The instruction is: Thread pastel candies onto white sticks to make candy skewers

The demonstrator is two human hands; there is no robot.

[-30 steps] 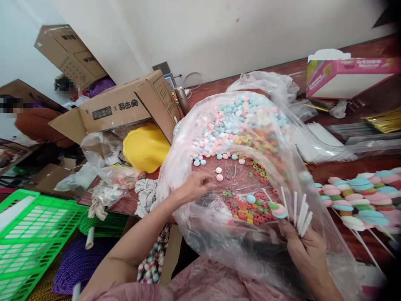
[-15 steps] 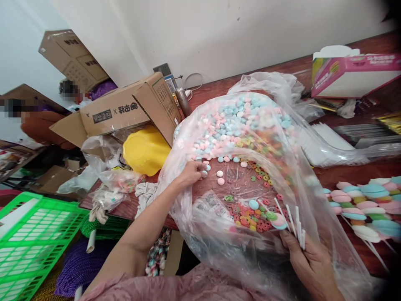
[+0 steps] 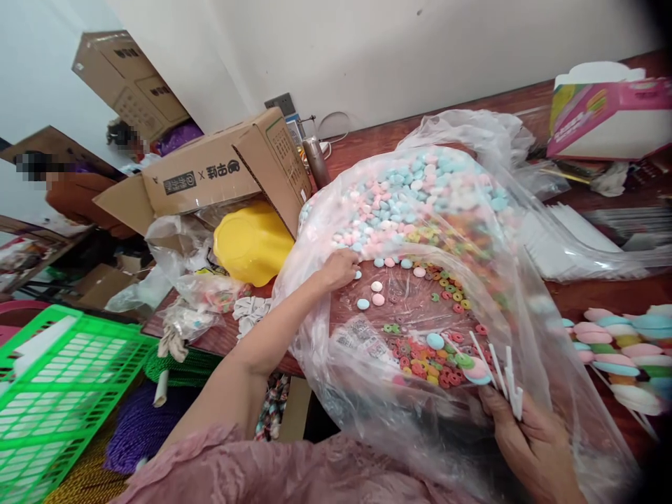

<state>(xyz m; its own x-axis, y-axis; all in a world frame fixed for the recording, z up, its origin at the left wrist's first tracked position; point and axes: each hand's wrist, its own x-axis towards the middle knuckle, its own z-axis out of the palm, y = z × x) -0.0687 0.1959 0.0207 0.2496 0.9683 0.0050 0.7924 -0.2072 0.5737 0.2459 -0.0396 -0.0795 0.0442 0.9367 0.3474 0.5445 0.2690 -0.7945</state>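
Note:
My left hand (image 3: pixel 340 270) is at the near edge of a heap of pastel candies (image 3: pixel 399 192), fingers bent and pressed together; what lies under the fingertips is hidden. A blue candy (image 3: pixel 358 275) shows just below them. To the right lie a loose blue candy (image 3: pixel 362 304), a white one (image 3: pixel 376 286) and a pink one (image 3: pixel 378 299). My right hand (image 3: pixel 533 434) is closed around several white sticks (image 3: pixel 508 371). One stick carries a pink-and-blue candy (image 3: pixel 477 369) and a green ring, above a pile of coloured candy rings (image 3: pixel 420 357).
Clear plastic sheeting (image 3: pixel 325 378) surrounds the candies on the dark red table. Finished-looking candy sticks (image 3: pixel 622 350) lie at right. A cardboard box (image 3: pixel 204 175), a yellow scalloped container (image 3: pixel 255 241) and a green basket (image 3: pixel 63 378) stand at left. Two people are in the background.
A blue candy has shifted toward me and right, and now lies apart beside the white and pink ones. My left hand has moved back against the heap. My right hand keeps its grip.

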